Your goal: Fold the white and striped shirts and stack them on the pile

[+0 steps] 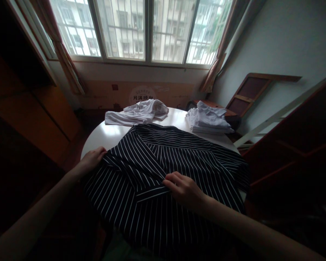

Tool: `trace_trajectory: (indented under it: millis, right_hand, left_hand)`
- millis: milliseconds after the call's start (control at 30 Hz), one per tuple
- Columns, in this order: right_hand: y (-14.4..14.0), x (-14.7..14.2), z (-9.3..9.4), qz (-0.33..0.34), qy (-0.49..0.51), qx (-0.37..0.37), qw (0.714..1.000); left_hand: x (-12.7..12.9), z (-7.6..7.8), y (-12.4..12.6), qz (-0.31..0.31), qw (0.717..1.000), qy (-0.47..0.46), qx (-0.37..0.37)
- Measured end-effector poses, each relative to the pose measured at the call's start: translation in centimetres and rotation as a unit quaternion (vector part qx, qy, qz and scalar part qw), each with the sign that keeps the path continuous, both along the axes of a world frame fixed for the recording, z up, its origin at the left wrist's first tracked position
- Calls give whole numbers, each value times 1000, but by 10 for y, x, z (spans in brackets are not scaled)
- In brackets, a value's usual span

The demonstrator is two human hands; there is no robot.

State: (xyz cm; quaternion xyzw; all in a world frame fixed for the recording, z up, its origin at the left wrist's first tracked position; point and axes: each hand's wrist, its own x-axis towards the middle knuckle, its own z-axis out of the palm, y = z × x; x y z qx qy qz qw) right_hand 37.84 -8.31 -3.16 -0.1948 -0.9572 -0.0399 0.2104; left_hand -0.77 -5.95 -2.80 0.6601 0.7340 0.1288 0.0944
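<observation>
A black shirt with white stripes (184, 163) is spread over a round white table (97, 139), its lower part hanging over the near edge. One sleeve lies folded inward across the body of the shirt. My left hand (93, 158) is closed on the shirt's fabric at the left side. Near the middle, my right hand (183, 188) pinches the folded sleeve close to its cuff. The other sleeve (230, 159) drapes toward the right edge of the table.
A crumpled white garment (138, 113) lies at the table's far left. A stack of folded white clothes (208, 119) sits at the far right. Behind stand a cardboard panel (105, 92) and a barred window (122, 29). A wooden frame (250, 94) leans against the right wall.
</observation>
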Motion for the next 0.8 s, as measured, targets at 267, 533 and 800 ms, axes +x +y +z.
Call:
trace_trajectory:
  millis: [267, 533, 800]
  right_hand:
    - [-4, 0, -4, 27, -26, -49, 998]
    - [-2, 0, -6, 42, -9, -53, 998]
    - [0, -2, -6, 56, -12, -44, 997]
  left_hand:
    - [17, 18, 53, -37, 996, 55, -60]
    - [60, 22, 144, -179, 979, 46, 84]
    - [65, 19, 186, -234, 959, 156, 31]
